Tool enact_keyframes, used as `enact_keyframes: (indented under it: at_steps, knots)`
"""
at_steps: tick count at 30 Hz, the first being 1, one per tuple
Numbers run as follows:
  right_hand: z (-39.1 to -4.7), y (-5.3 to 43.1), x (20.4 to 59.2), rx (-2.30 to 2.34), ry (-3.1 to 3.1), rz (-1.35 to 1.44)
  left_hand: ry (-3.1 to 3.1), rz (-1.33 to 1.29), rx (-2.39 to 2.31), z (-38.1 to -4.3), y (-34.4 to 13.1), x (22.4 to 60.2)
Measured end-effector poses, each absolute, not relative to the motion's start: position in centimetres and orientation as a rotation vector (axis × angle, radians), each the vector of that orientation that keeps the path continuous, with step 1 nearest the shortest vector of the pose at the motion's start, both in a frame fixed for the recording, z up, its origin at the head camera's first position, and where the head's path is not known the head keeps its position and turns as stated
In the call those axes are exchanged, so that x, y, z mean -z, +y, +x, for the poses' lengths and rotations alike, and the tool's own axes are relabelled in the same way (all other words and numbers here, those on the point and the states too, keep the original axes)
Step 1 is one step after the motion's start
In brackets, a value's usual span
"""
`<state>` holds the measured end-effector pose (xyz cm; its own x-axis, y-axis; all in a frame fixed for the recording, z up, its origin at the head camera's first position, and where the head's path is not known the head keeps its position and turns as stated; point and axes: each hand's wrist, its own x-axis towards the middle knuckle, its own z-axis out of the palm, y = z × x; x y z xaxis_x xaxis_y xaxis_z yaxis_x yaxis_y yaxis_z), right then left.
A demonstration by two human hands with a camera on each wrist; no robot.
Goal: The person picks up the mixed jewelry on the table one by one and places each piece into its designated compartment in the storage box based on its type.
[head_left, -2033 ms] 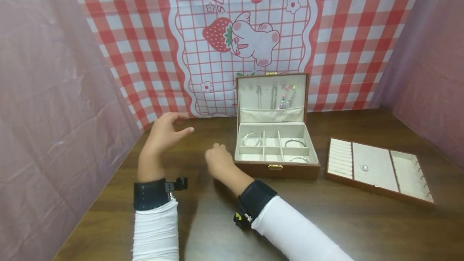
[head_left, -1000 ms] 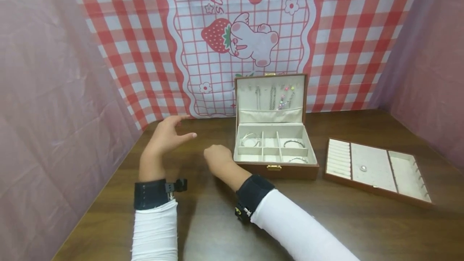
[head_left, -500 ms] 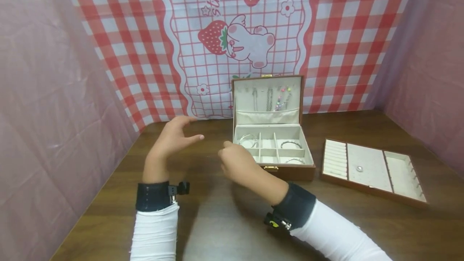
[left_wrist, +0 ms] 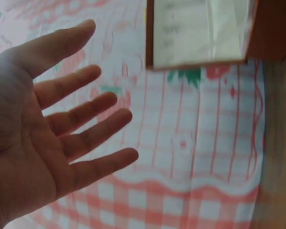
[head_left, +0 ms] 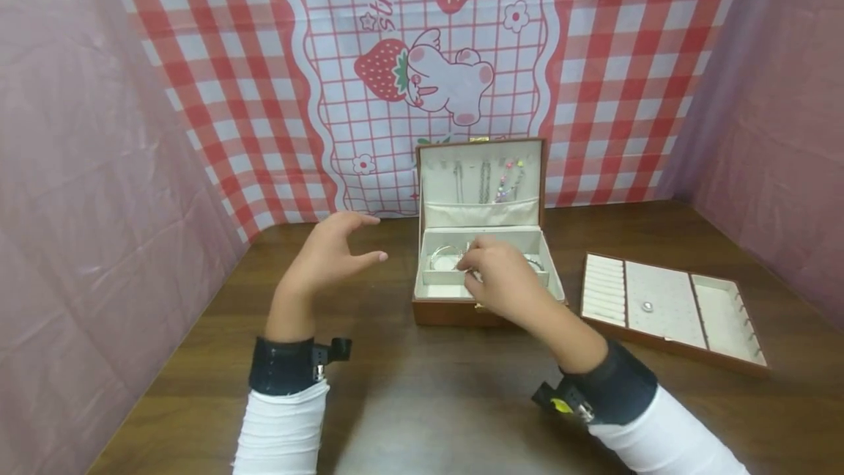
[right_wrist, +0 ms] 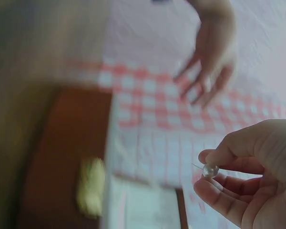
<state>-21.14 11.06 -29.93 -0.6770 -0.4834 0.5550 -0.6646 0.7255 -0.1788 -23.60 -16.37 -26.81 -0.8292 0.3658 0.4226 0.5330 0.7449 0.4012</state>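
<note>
My right hand (head_left: 508,277) pinches a stud earring (right_wrist: 210,171) between thumb and fingertips; it has a round shiny head and a thin pin. That hand is over the front part of the open brown jewellery box (head_left: 443,312), covering its middle compartments. A silver bangle (head_left: 431,259) stands in the box's back left compartment; another bangle (head_left: 535,264) shows partly at the right behind my hand. My left hand (head_left: 330,255) hovers left of the box, holding nothing; its fingers are spread in the left wrist view.
Several necklaces hang inside the raised lid, including a coloured bead one (head_left: 502,185). Right of the box lies a brown-rimmed tray (head_left: 666,284) with a ring-roll section and one round white stud (head_left: 648,306) on its middle panel. A checked cloth (head_left: 613,94) hangs behind.
My right hand has lifted from the table left of the box and moved right, over the box's compartments. My left hand has drifted slightly right. The view has shifted a little.
</note>
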Motion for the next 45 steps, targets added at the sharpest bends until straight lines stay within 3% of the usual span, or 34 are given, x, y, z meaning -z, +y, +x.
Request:
enact_keyframes:
  at_steps: [17, 24, 35, 45]
  knots:
    - [-22.8, 27.1, 28.6, -0.541, -2.698, 0.407, -2.584, -1.162, 0.615, -22.4, -0.5, 29.3]
    - [-23.4, 33.6, 28.9, -0.539, -2.799, 0.272, -2.633, -1.219, 0.38, -22.7, 6.7, 31.1]
    - [-24.1, 37.1, 30.3, -0.587, -2.934, 0.236, -2.718, -1.24, 0.217, -23.0, 13.6, 32.7]
    - [-24.3, 38.1, 31.1, -0.666, -3.071, 0.238, -2.821, -1.17, 0.062, -22.5, 16.5, 34.9]
